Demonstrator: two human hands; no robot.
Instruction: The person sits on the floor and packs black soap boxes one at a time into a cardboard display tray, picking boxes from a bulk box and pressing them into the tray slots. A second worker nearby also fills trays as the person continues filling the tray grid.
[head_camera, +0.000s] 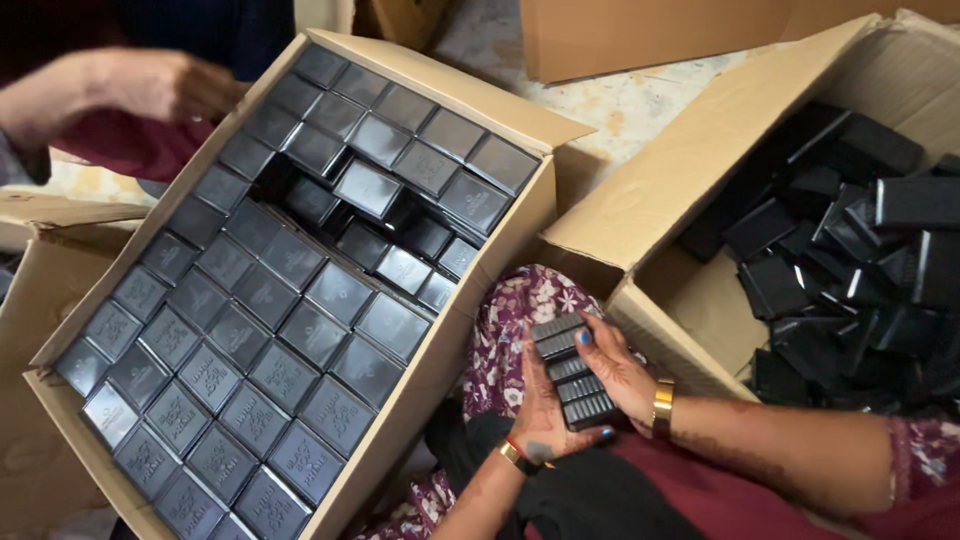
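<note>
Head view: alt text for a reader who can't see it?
Both hands, left and right, hold a stack of small black boxes over the lap, between a neatly packed carton and a carton of loose boxes.

Between my left hand (537, 405) and my right hand (622, 372), over my lap, I hold a short stack of small flat black boxes (573, 372). To my left stands a big open brown cardboard carton (420, 385), tilted toward me, with small black boxes (262, 330) packed in it in close rows; a gap lies near its far right corner. To my right a second open cardboard carton (655, 185) holds a loose heap of black boxes (850, 250). Beyond the left carton, at the far left, is another person's hand (150, 90). A third cardboard box (620, 30) sits behind, between the two cartons.
</note>
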